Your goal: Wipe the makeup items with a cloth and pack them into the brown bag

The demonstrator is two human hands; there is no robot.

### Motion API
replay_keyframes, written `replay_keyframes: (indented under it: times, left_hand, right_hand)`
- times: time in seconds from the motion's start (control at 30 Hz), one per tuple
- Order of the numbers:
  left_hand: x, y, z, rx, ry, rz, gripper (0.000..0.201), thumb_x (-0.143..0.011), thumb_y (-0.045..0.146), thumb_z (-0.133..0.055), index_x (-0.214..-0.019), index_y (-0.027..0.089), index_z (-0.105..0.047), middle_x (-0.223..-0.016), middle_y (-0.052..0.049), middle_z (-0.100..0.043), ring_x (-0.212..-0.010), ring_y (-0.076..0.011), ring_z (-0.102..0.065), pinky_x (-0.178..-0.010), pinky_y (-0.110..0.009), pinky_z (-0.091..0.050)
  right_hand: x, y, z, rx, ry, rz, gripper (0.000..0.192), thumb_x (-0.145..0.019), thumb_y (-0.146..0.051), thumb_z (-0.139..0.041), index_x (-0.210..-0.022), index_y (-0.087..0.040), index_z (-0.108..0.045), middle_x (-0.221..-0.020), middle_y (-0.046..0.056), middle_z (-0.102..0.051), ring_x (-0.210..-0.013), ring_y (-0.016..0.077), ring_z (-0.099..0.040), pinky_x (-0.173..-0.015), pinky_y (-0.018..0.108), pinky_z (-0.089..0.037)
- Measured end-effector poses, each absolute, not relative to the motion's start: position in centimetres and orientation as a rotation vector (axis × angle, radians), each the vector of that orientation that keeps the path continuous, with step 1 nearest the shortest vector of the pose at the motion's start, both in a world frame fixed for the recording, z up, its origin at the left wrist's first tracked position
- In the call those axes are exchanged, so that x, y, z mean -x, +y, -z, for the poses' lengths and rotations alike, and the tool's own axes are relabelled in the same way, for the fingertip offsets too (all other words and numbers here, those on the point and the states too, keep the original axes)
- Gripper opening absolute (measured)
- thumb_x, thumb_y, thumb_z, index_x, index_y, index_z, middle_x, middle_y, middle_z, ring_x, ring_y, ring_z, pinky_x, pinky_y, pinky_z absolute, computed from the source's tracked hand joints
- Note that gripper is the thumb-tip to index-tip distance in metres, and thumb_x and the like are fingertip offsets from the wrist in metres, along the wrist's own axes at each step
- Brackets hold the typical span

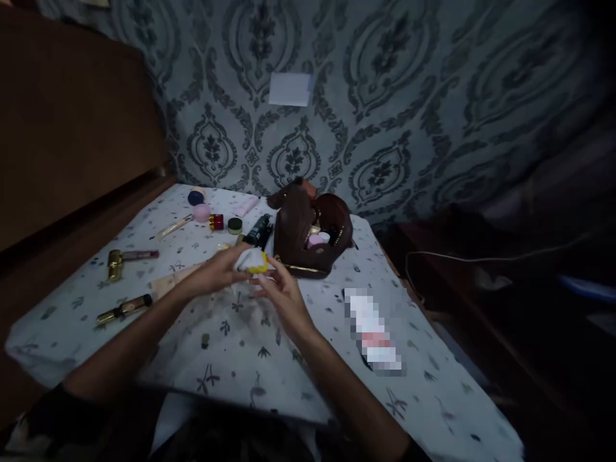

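Both hands meet over the middle of a table covered by a white patterned cloth (pixel 231 359). My left hand (pixel 214 273) and my right hand (pixel 283 292) together hold a small white and yellow item (pixel 253 260), possibly a cloth or a sponge; motion blur hides its exact shape. Just behind the hands stands an open brown cosmetic bag (pixel 308 231) with pink and white things inside.
Cosmetics lie scattered at the left: gold tubes (pixel 115 263) (pixel 124 309), a pink sponge (pixel 202 212), small jars (pixel 235 225), a dark bottle (pixel 258 230). A blurred white tube (pixel 374 333) lies at the right. Patterned wallpaper and a wooden board bound the table.
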State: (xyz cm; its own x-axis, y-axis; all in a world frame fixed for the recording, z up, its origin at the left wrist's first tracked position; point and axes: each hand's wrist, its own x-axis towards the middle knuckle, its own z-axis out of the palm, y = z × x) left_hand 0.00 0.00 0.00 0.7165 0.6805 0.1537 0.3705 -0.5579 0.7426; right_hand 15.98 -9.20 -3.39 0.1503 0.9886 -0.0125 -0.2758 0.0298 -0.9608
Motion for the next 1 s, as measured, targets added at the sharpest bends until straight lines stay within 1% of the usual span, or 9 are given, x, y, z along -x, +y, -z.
replay_keyframes:
  times: [0.07, 0.13, 0.27, 0.43, 0.5, 0.6, 0.7, 0.87, 1.0]
  left_hand:
    - [-0.9, -2.0, 1.0, -2.291, 0.789, -0.585, 0.035, -0.088, 0.035, -0.056, -0.119, 0.019, -0.055, -0.114, -0.007, -0.063, -0.105, -0.0255, -0.059, -0.092, -0.036, -0.047]
    - [-1.3, -2.9, 1.9, -2.325, 0.774, -0.577, 0.035, -0.091, 0.034, -0.053, -0.124, 0.021, -0.055, -0.119, -0.009, -0.061, -0.109, -0.0263, -0.057, -0.094, -0.038, -0.046]
    - [-1.1, -2.0, 3.2, -2.224, 0.687, -0.601, 0.048, -0.091, 0.045, -0.056, -0.132, 0.02, -0.053, -0.123, -0.01, -0.061, -0.11, -0.0268, -0.057, -0.096, -0.038, -0.046]
    - [-1.5, -1.7, 4.4, -2.014, 0.875, -0.865, 0.05, -0.099, 0.048, -0.035, -0.126, 0.013, -0.059, -0.127, -0.014, -0.061, -0.12, -0.0273, -0.054, -0.109, -0.043, -0.038]
    - [-2.0, -2.5, 4.8, -2.061, 0.823, -0.906, 0.05, -0.101, 0.046, -0.031, -0.129, 0.015, -0.059, -0.133, -0.013, -0.057, -0.126, -0.0259, -0.05, -0.112, -0.043, -0.035]
    - [-2.7, -3.8, 5.1, -2.193, 0.691, -0.855, 0.048, -0.101, 0.043, -0.033, -0.137, 0.018, -0.054, -0.139, -0.013, -0.053, -0.132, -0.0248, -0.046, -0.114, -0.043, -0.032]
    - [-2.9, -4.1, 5.0, -2.188, 0.698, -0.805, 0.049, -0.101, 0.042, -0.034, -0.138, 0.016, -0.052, -0.133, -0.015, -0.057, -0.124, -0.0251, -0.052, -0.11, -0.043, -0.036]
    - [-2.3, -3.4, 4.9, -1.895, 0.74, -0.781, 0.052, -0.099, 0.051, -0.037, -0.118, 0.012, -0.067, -0.119, -0.013, -0.066, -0.11, -0.0249, -0.06, -0.1, -0.037, -0.043]
    - [-2.0, -3.0, 5.2, -1.492, 0.78, -0.72, 0.053, -0.09, 0.059, -0.051, -0.105, 0.012, -0.072, -0.094, -0.007, -0.073, -0.088, -0.0219, -0.066, -0.082, -0.031, -0.05]
  right_hand:
    - [-16.0, -8.8, 4.8, 1.062, -0.874, -1.137, 0.055, -0.068, -0.041, -0.077, -0.118, -0.023, -0.06, -0.11, 0.006, -0.064, -0.083, 0.0165, -0.065, -0.066, 0.027, -0.055]
    - [-16.3, -8.7, 6.0, 1.066, -0.867, -1.088, 0.053, -0.066, -0.041, -0.079, -0.112, -0.022, -0.061, -0.104, 0.004, -0.066, -0.075, 0.0148, -0.063, -0.062, 0.026, -0.054]
    - [-17.1, -8.8, 7.0, 1.088, -0.879, -1.075, 0.05, -0.069, -0.04, -0.078, -0.112, -0.02, -0.061, -0.094, 0.002, -0.065, -0.063, 0.012, -0.061, -0.056, 0.024, -0.051]
    - [-17.3, -8.6, 7.1, 1.156, -0.925, -0.985, 0.055, -0.067, -0.036, -0.078, -0.116, -0.022, -0.06, -0.103, 0.004, -0.064, -0.074, 0.0146, -0.065, -0.06, 0.024, -0.051]
    - [-17.1, -8.7, 7.3, 1.213, -1.007, -0.92, 0.049, -0.068, -0.031, -0.075, -0.113, -0.021, -0.059, -0.101, 0.003, -0.066, -0.076, 0.0152, -0.064, -0.065, 0.026, -0.052]
    - [-17.0, -9.1, 7.7, 1.317, -1.183, -0.766, 0.036, -0.071, -0.024, -0.067, -0.107, -0.02, -0.059, -0.091, 0.001, -0.067, -0.074, 0.0158, -0.063, -0.068, 0.028, -0.051]
    - [-17.1, -9.6, 7.8, 1.355, -1.346, -0.668, 0.033, -0.075, -0.027, -0.067, -0.106, -0.02, -0.06, -0.089, 0.001, -0.066, -0.077, 0.017, -0.062, -0.071, 0.029, -0.051]
    - [-17.3, -9.9, 7.9, 1.222, -1.525, -0.676, 0.04, -0.077, -0.034, -0.073, -0.113, -0.021, -0.061, -0.102, 0.006, -0.067, -0.093, 0.0222, -0.062, -0.083, 0.035, -0.052]
    - [-17.1, -9.8, 8.1, 1.062, -1.465, -0.769, 0.045, -0.075, -0.034, -0.077, -0.116, -0.023, -0.061, -0.118, 0.008, -0.062, -0.106, 0.0233, -0.061, -0.085, 0.035, -0.054]
